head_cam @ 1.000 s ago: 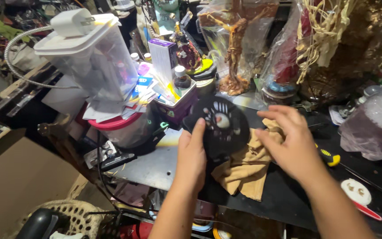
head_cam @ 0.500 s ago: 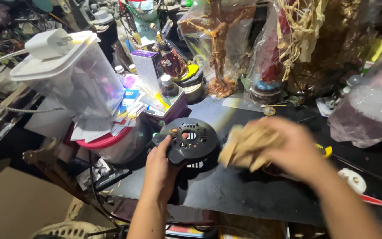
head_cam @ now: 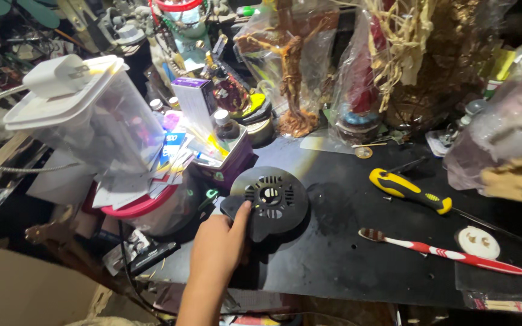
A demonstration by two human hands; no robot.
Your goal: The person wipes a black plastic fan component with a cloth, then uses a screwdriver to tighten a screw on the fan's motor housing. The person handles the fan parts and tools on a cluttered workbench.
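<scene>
Gone now is the right hand with the tan cloth. Left hand holds the black round fan cover in a clenched grip, resting on the dark surface.

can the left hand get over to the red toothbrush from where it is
Probably yes. The left hand holds the black round vent cover, so it would need to let go first. The black tabletop between it and the red toothbrush looks bare, with nothing in the way.

Left hand covers fan cover near edge; right hand out of frame.
</scene>
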